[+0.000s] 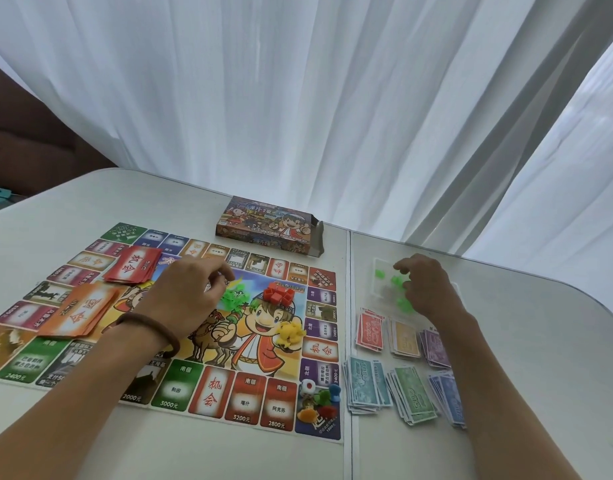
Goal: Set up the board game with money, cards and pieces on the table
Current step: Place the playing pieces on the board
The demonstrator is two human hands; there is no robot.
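Note:
The colourful game board (228, 372) lies flat on the white table. My left hand (190, 292) hovers over its middle with the fingers curled, beside a pile of green pieces (234, 296); whether it holds anything is hidden. Red houses (280, 293) and yellow pieces (291, 334) also sit on the board. A red card stack (133, 270) and an orange card stack (80, 313) lie at the board's left. My right hand (428, 289) curls its fingers over loose green pieces (398, 281) on a clear plastic wrapper (379, 282). Several stacks of paper money (402, 372) lie near it.
The game box (268, 225) lies at the far side of the board, its right end open. A die (307, 388) and coloured pawns (324, 400) sit on the board's near right corner. A seam (348, 341) divides the table. White curtains hang behind.

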